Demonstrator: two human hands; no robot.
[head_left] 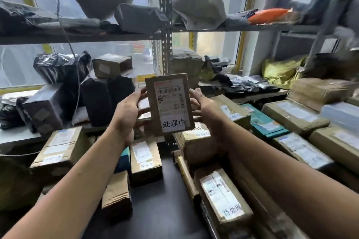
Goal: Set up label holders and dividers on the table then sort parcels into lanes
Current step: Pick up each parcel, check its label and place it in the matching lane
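I hold a small flat cardboard parcel upright in the air at the middle of the view, its shipping label and a white tag with Chinese characters facing me. My left hand grips its left edge and my right hand grips its right edge. Below it the black table carries cardboard parcels in rows: one box in the middle, a long box with a handwritten tag at the right, a larger box at the left.
Metal shelving with a perforated upright post stands behind the table, loaded with grey and black bagged parcels. More cardboard boxes and a teal package fill the right side. A thin cord hangs down at the left.
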